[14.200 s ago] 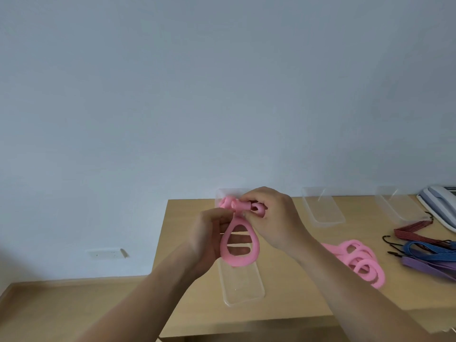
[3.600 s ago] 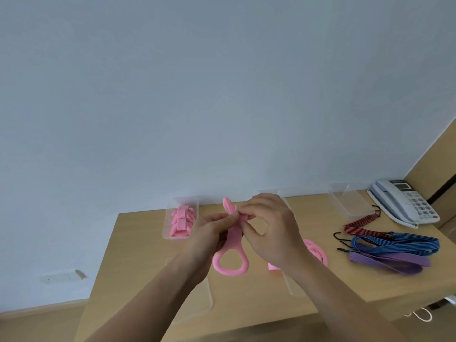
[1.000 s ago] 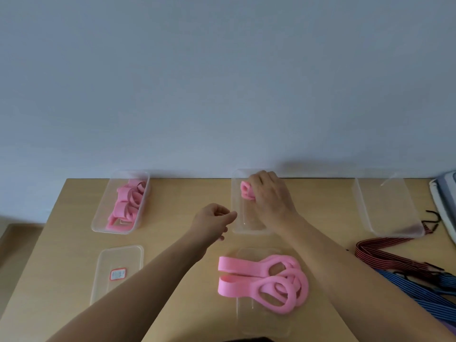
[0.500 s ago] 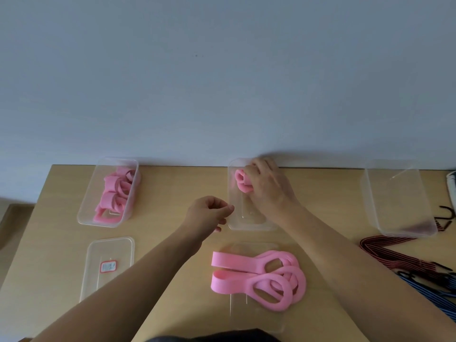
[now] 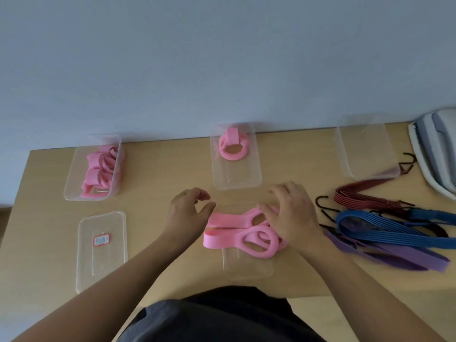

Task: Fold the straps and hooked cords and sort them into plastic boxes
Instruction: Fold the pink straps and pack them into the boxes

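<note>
A: hands?
B: L hand (image 5: 188, 213) is at the left end of the loose pink straps (image 5: 237, 239). Fingers loosely curled, thumb + index apart, nothing in it. Can't tell if the thumb touches the strap end.
A: R?
B: R hand (image 5: 293, 213) has fingers spread, lying over the loop ends of the same pile. Touching, no grip.
A: where's the pile?
B: On the table (image 5: 160, 174), front centre, lying across a clear lid (image 5: 248, 269). Long flat tails point left, big loops to the right.
A: boxes?
B: 3 clear ones along the back edge by the wall. Mid box (image 5: 235, 180) has one folded strap (image 5: 233, 148) at its far end. Left box (image 5: 74, 185) holds a bunch of folded pink straps (image 5: 102, 172). Right box (image 5: 365, 149) is well apart from both hands.
A: cords?
B: On the table, right of R hand. Dark red cord (image 5: 365, 197) w/ black hooks is furthest back, one end touching the right box. Blue cord (image 5: 385, 230) is in front of it, purple strap (image 5: 394, 259) nearest. All overlapping, a bit blurred.
A: anything else?
B: 2nd lid (image 5: 101, 262) w/ a red-edged label sits front left, below the left box. Phone (image 5: 436, 154) at far right edge.
</note>
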Demonstrator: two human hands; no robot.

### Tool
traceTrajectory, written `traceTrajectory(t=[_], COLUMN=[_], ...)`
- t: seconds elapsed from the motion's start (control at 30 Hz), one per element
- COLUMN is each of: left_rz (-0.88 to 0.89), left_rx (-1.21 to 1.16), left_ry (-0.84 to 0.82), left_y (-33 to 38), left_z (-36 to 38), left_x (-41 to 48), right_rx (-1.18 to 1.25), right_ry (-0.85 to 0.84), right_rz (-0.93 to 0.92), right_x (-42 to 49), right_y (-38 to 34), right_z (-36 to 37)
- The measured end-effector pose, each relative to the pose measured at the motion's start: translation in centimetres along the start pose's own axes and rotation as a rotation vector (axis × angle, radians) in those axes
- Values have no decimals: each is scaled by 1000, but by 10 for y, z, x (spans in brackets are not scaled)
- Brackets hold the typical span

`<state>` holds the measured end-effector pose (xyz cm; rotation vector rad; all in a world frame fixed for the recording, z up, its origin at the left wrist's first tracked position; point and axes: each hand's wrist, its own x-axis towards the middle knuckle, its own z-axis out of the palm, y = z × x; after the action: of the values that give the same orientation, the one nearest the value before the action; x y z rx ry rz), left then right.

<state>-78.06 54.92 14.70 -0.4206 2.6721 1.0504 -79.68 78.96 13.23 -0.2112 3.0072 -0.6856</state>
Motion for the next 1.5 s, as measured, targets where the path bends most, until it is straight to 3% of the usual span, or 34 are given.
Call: traceTrajectory(t=[0.23, 0.57, 0.8, 0.97, 1.13, 1.27, 1.5], left_rz=[229, 335, 317, 409, 477, 535, 603], left_rx=[144, 130, -474, -735, -861, -912, -1044], left_ry=[-8, -196, -195, -207, -226, -252, -341], left_y=[1, 7, 39, 62, 78, 69, 36], left_z=[15, -2, -59, -104, -140, -162, -186], left_x=[-34, -53, -72, -93, -115, -132, -156], right_rx=[-46, 487, 706, 944, 827, 478, 224], right_ry=[-179, 67, 299, 430, 515, 616, 766], right_rz=[96, -54, -46, -157, -299, -477, -566], right_x=[-60, -38, -31, -42, -67, -88, -112], right_y=[1, -69, -128, -167, -202, -221, -255], right_z=[17, -38, -106, -151, -177, -169, -146])
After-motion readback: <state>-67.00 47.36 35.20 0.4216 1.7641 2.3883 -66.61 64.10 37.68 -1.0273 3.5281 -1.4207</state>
